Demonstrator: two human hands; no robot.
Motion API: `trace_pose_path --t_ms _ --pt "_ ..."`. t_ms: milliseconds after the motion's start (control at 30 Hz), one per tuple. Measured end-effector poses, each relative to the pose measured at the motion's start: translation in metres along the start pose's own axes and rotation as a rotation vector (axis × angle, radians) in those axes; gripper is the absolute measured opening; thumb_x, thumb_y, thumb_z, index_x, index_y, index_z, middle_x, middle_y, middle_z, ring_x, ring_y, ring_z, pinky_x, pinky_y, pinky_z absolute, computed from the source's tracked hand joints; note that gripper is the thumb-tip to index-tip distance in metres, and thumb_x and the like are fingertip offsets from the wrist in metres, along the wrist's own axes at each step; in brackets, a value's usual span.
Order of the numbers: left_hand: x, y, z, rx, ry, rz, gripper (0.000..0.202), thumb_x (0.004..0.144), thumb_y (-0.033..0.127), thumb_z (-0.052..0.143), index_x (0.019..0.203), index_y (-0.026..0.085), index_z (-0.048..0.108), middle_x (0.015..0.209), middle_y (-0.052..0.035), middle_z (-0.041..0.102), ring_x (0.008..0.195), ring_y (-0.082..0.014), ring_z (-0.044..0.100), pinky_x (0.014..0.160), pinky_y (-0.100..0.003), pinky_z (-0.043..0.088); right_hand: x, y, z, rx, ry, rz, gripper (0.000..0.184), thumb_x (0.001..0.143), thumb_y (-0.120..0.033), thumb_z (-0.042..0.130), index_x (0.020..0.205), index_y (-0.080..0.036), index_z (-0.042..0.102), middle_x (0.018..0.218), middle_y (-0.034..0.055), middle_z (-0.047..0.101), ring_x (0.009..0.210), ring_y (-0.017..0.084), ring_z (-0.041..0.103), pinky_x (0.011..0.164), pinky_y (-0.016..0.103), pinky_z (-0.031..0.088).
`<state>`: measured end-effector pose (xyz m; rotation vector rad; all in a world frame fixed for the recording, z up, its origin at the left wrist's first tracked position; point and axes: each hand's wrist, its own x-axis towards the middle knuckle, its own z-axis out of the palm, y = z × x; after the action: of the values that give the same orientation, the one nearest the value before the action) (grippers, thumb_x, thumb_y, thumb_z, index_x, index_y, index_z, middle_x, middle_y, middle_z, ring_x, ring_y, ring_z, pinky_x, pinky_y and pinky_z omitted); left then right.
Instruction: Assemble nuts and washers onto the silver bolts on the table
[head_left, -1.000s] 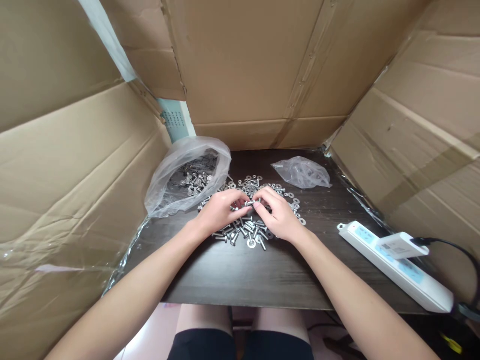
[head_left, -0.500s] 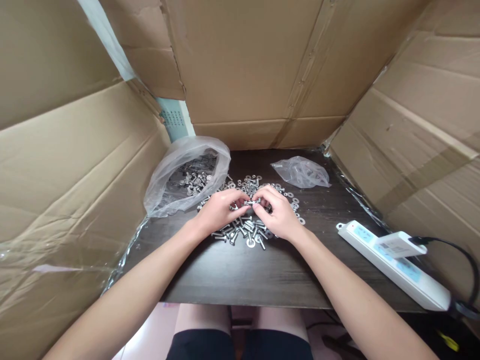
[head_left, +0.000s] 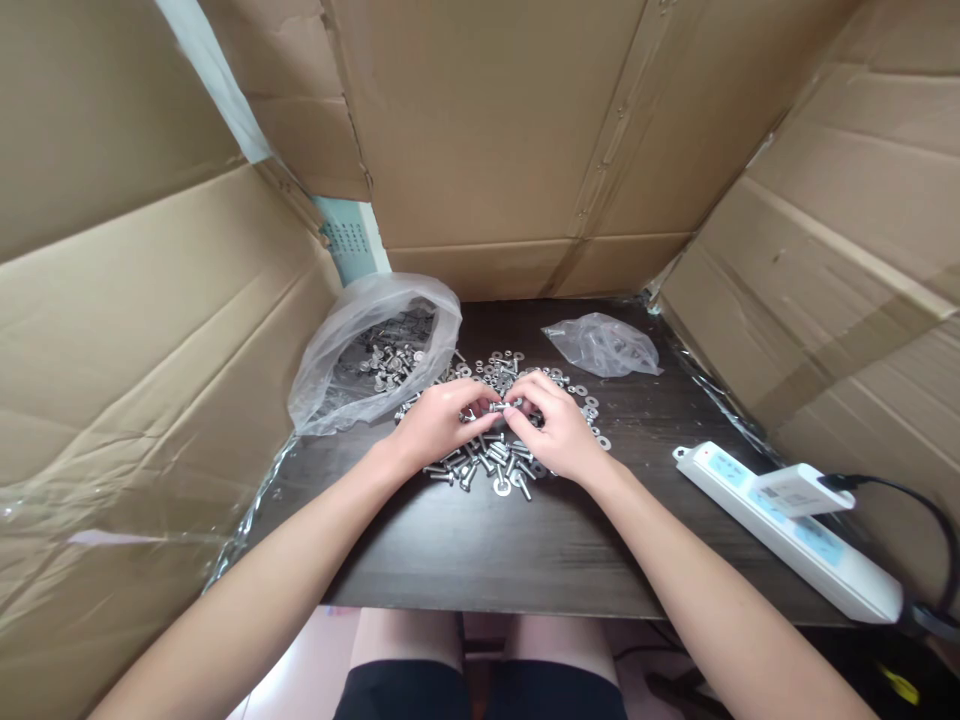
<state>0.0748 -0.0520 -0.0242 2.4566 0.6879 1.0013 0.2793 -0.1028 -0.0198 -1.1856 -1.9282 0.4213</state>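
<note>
A silvery bolt (head_left: 499, 407) lies level between my two hands, just above the heap of hardware. My left hand (head_left: 439, 422) pinches its left end between thumb and fingers. At the other end, the thumb and forefinger of my right hand (head_left: 556, 425) are closed on the bolt; whether a nut or washer is under those fingertips is hidden. Loose bolts (head_left: 480, 462) lie on the table below the hands. Flat washers (head_left: 591, 405) and small nuts are spread behind and to the right, partly covered by my fingers.
An open clear plastic bag (head_left: 315, 390) with many bolts stands at the left. A smaller plastic bag (head_left: 604, 343) lies at the back right. A white power strip (head_left: 795, 535) with a plugged-in adapter rests at the right. Cardboard walls (head_left: 517, 130) enclose the dark table (head_left: 480, 560).
Both hands stay almost in place around the bolt. Only a slight shift of the right fingertips at the bolt's end shows.
</note>
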Motion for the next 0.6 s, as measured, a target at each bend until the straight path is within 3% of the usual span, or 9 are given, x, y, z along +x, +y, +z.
trace_pose_path --t_ms 233,367,433,600 --pt "-0.0006 -0.0005 0.0007 -0.009 -0.006 -0.012 0.014 0.092 0.023 0.068 0.103 0.015 0.068 0.085 -0.0016 0.065 0.074 -0.0110 0.062 0.070 -0.022 0.050 -0.0002 0.0029 -0.0001 -0.027 -0.056 0.042 0.034 0.103 -0.032 0.043 0.076 -0.018 0.057 0.090 0.0051 0.057 0.083 0.017 0.058 0.081 0.035 0.044" --pt "-0.0012 -0.0011 0.0005 -0.004 -0.015 -0.018 0.013 0.093 0.024 0.068 0.103 0.016 0.068 0.085 -0.0015 0.065 0.075 -0.0113 0.062 0.071 -0.023 0.050 -0.0017 0.0005 -0.0012 -0.049 -0.056 0.053 0.010 0.095 -0.026 0.055 0.094 -0.019 0.061 0.095 0.0039 0.058 0.080 0.016 0.057 0.077 0.034 0.045" --pt "-0.0013 -0.0011 0.0005 0.001 -0.017 -0.014 0.014 0.092 0.024 0.068 0.104 0.016 0.068 0.085 -0.0014 0.065 0.075 -0.0111 0.062 0.070 -0.023 0.050 -0.0019 -0.0004 -0.0010 -0.050 -0.051 0.040 0.011 0.090 -0.021 0.058 0.100 -0.019 0.060 0.096 0.0035 0.058 0.078 0.015 0.056 0.075 0.033 0.045" --pt "-0.0010 -0.0005 0.0012 -0.005 -0.023 -0.016 0.013 0.092 0.023 0.068 0.104 0.016 0.068 0.086 -0.0012 0.066 0.075 -0.0108 0.062 0.070 -0.022 0.051 -0.0007 0.0016 0.0005 -0.010 -0.058 0.003 0.010 0.096 -0.023 0.051 0.090 -0.019 0.059 0.096 0.0045 0.058 0.086 0.017 0.058 0.080 0.033 0.046"
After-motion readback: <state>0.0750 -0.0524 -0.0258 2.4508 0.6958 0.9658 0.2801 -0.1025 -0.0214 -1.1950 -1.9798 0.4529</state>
